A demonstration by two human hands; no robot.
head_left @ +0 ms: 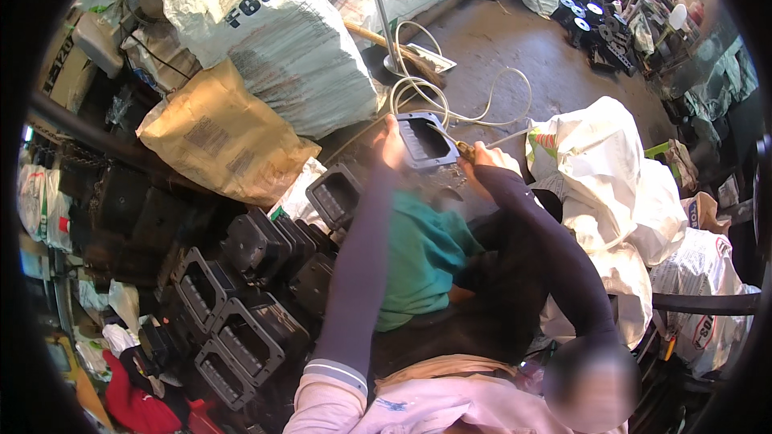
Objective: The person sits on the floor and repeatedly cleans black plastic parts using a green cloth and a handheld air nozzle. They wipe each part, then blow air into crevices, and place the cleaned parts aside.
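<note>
In front of me, over a green cloth [422,261] on my lap, I hold up a grey rectangular housing [439,162] with a wide frame-like rim and a dark hollow inside. My left hand [390,145] is closed on its left side. At its right edge, my right hand [492,162] is wrapped round a small brass-coloured tool [465,149]. The tool's tip points towards the housing's opening; its exact kind cannot be made out. A pale hose [508,138] runs close to that hand; whether it joins the tool is unclear.
To my left, several dark housings with open rims [241,337] are stacked. Beyond stand a brown paper sack [229,133] and large white sacks [281,56]. White bags [595,169] bulge on the right. Coiled hose [418,96] and a broom [422,64] lie on the floor ahead; black parts [595,24] are piled far right.
</note>
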